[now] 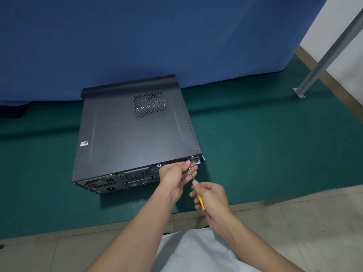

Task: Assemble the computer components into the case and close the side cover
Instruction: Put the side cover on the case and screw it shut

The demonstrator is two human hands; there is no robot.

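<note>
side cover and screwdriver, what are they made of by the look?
Side cover: likely painted sheet metal, matte dark grey; it has a punched vent grid and pressed creases. Screwdriver: bright bare metal shaft, probably steel; the yellow handle looks like glossy plastic, mostly hidden in the right hand.

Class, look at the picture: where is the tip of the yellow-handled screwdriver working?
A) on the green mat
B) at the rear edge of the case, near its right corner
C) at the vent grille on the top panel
B: the right hand grips the screwdriver, whose tip meets the case at its rear edge, where the left hand steadies it.
</note>
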